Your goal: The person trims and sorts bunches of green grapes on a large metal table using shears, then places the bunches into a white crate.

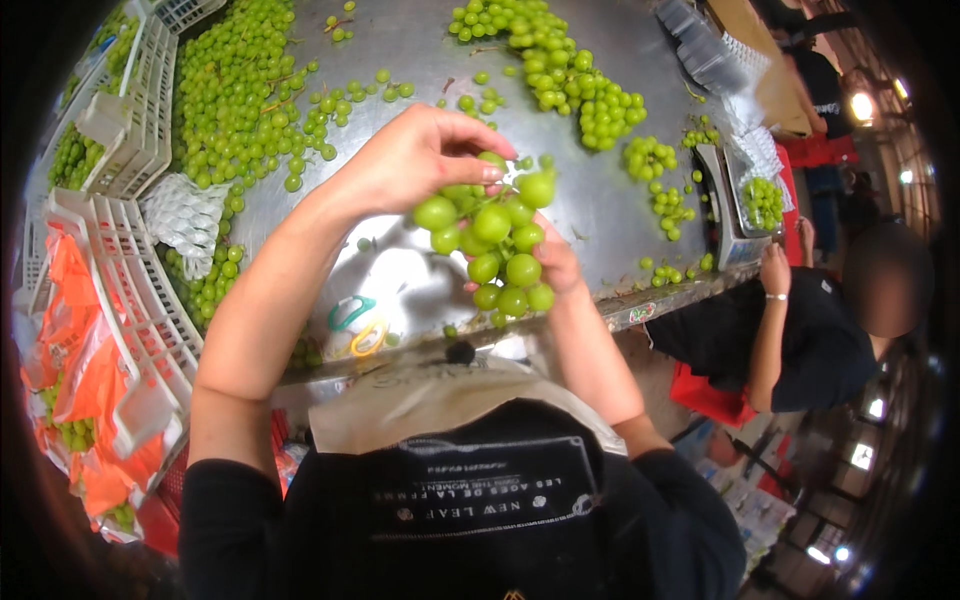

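Pinching a bunch of grapes [492, 223] at the top with the left hand [425, 155], holding it from behind with the right hand [557, 262], partly hidden there. Below the left hand, too blurred to identify: a teal loop [335, 317] beside a yellow loop [356, 343].

Lit by bright lamps [862, 106] along the dim right side; furnished with 1 shiny grey metal table [600, 190].

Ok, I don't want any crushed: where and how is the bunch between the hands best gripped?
I'd cradle the bunch of grapes lightly from its right side and behind, where the right hand is: round grapes crowd its front, and no clear stem shows to pinch.
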A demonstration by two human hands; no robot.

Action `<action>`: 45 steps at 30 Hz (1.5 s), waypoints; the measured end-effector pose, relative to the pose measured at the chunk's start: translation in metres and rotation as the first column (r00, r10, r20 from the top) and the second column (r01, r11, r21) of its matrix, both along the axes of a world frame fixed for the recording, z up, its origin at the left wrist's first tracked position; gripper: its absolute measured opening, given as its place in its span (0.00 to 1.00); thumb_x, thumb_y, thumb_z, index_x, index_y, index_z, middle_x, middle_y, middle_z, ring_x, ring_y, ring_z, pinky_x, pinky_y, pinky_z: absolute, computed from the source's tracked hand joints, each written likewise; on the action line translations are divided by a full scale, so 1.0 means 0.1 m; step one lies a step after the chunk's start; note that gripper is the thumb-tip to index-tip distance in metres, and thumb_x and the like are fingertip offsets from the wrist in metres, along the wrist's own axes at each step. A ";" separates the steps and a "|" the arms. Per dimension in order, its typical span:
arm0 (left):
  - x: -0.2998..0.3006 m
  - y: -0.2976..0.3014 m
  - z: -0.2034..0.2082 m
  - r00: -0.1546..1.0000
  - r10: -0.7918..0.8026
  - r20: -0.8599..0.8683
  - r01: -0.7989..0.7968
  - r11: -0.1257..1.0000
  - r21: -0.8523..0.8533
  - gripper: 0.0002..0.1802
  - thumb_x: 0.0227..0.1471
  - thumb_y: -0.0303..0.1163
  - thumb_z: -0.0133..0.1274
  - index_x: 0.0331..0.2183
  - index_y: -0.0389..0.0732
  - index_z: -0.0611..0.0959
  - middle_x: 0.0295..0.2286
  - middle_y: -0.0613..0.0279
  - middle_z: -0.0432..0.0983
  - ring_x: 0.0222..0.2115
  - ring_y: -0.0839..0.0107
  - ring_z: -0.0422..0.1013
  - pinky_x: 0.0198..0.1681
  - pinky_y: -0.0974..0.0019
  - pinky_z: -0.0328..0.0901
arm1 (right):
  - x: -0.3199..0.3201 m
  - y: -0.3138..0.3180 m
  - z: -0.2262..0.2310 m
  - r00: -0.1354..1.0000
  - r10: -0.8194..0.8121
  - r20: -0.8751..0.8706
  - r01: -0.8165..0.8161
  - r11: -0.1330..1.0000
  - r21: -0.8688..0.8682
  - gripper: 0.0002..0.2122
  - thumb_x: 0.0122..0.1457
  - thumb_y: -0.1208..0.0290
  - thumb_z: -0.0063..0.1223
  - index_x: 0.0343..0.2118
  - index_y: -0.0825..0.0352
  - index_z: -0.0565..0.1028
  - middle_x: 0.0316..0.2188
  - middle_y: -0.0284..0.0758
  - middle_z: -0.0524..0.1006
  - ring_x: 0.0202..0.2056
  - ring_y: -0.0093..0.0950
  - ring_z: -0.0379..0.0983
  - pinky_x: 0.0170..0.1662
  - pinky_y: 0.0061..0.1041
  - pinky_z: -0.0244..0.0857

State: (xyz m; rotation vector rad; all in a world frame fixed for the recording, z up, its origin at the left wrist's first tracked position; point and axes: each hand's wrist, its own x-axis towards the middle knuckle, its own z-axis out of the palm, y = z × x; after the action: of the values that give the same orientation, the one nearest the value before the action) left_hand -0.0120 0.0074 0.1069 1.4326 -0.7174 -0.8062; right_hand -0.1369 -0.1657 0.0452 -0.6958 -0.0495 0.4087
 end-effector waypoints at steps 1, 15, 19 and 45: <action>0.00 0.00 -0.02 1.000 -0.003 0.023 0.002 0.999 0.032 0.14 0.50 0.25 0.51 0.41 0.37 0.78 0.33 0.63 0.76 0.33 0.76 0.71 0.39 0.72 0.65 | -0.02 0.00 -0.02 1.000 0.007 -0.016 -0.006 0.999 0.032 0.38 0.45 0.60 0.59 0.56 0.65 0.52 0.48 0.49 0.63 0.40 0.41 0.70 0.38 0.45 0.71; -0.06 0.64 -0.84 0.823 0.557 -0.110 -0.524 0.819 0.234 0.24 0.51 0.37 0.49 0.50 0.41 0.71 0.48 0.60 0.68 0.47 0.69 0.66 0.49 0.67 0.59 | 0.06 -1.87 -0.96 0.550 -0.835 0.012 0.705 0.457 -0.542 0.24 0.54 0.65 0.51 0.53 0.61 0.58 0.38 0.39 0.71 0.38 0.35 0.71 0.41 0.39 0.69; -0.09 0.64 -0.97 0.815 0.572 -0.093 -0.529 0.800 0.285 0.22 0.50 0.37 0.50 0.47 0.40 0.73 0.43 0.61 0.72 0.42 0.72 0.67 0.44 0.71 0.60 | 0.07 -2.38 -1.09 0.464 -0.885 0.033 0.608 0.291 -0.739 0.32 0.52 0.65 0.54 0.59 0.63 0.53 0.54 0.41 0.62 0.49 0.35 0.65 0.44 0.35 0.65; -0.26 0.15 -0.45 0.938 0.331 -0.105 -0.274 0.890 0.364 0.29 0.55 0.48 0.43 0.52 0.39 0.68 0.37 0.51 0.74 0.31 0.70 0.72 0.33 0.71 0.69 | 0.34 -0.33 -0.95 0.939 -0.055 -0.340 0.104 0.986 0.129 0.29 0.52 0.66 0.46 0.58 0.68 0.54 0.53 0.46 0.61 0.51 0.41 0.62 0.55 0.38 0.58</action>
State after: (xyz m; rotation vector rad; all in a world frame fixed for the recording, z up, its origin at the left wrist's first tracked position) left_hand -0.0379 0.0224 0.0624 1.7168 -0.2170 -0.8159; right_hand -0.1024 -0.1984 -0.0499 -0.4748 0.2690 0.4364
